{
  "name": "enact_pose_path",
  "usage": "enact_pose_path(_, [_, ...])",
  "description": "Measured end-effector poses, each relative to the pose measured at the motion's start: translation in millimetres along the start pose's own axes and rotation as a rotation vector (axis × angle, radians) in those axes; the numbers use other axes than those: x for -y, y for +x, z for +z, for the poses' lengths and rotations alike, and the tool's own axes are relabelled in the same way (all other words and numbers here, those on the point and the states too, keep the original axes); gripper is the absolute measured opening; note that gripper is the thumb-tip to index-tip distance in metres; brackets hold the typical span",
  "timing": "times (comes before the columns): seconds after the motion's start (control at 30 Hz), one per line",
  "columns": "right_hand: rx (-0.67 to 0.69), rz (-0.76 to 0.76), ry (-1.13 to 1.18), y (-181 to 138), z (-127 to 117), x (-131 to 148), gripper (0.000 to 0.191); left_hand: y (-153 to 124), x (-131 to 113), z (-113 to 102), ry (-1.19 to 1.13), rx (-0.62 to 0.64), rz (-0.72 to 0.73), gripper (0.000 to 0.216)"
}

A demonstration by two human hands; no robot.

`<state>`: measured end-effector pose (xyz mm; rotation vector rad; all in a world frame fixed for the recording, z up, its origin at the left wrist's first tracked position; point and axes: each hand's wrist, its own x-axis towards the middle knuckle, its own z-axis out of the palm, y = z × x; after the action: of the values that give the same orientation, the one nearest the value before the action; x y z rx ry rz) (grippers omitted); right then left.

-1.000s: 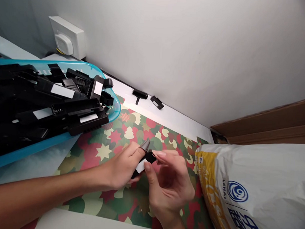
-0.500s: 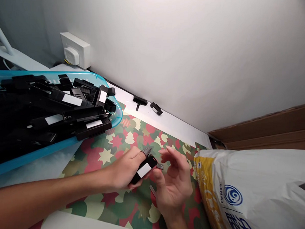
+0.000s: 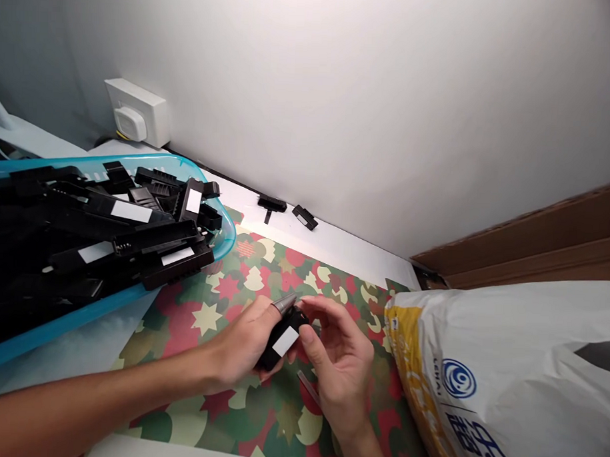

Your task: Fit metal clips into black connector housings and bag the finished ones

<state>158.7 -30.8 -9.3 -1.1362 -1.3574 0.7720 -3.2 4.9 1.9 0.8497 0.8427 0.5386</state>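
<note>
My left hand (image 3: 243, 350) is closed round a black plastic case (image 3: 281, 347) with a white label, held tilted above the patterned sheet (image 3: 216, 319). A pointed grey metal piece (image 3: 285, 303) sits at the left thumb, its tip by the case's upper end. My right hand (image 3: 341, 363) closes its thumb and bent fingers on that upper end. Whatever lies between the right fingertips is hidden. A thin, pale strip (image 3: 308, 387) sticks out beside the right palm; whether the hand holds it, I cannot tell.
A blue basket (image 3: 229, 236) full of black cases stands at left. Two black pieces (image 3: 272, 203) (image 3: 304, 217) lie by the wall. A white and yellow bag (image 3: 511, 342) bulges at right, before brown cardboard (image 3: 524, 243). A white socket box (image 3: 139, 109) juts from the wall.
My right hand has moved left onto the case's upper end, its fingers closing from apart. The left hand keeps its hold on the case. The view has shifted slightly.
</note>
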Motion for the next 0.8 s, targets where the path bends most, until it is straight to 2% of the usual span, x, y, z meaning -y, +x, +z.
enact_pose_path(0.2, [0.028, 0.201, 0.349, 4.6, -5.2, 4.1, 0.034, 0.3, 3.4, -1.8, 0.054, -0.031, 0.019, 0.056])
enact_pose_path(0.27, [0.019, 0.222, 0.378, 5.7, -6.5, 4.1, 0.034, 2.0, 1.3, -2.6, -0.008, -0.01, 0.001, 0.057])
enact_pose_path(0.4, [0.044, 0.168, 0.409, 5.8, -4.0, 1.9, 0.03, 5.0, -6.3, -4.1, -0.187, 0.01, -0.027, 0.059])
enact_pose_path(0.5, [0.082, 0.089, 0.348, 5.2, -1.1, 4.5, 0.029, 5.0, -10.3, -4.8, -0.246, -0.005, -0.005, 0.06])
enact_pose_path(0.63, [0.018, -0.028, 0.139, 2.4, 0.1, 13.6, 0.037, 3.9, -11.3, -4.7, -0.261, -0.038, 0.024, 0.063])
enact_pose_path(0.8, [0.046, -0.074, 0.025, -5.2, 0.7, 16.3, 0.039, 3.1, -9.8, -2.1, -0.247, -0.109, 0.055, 0.067])
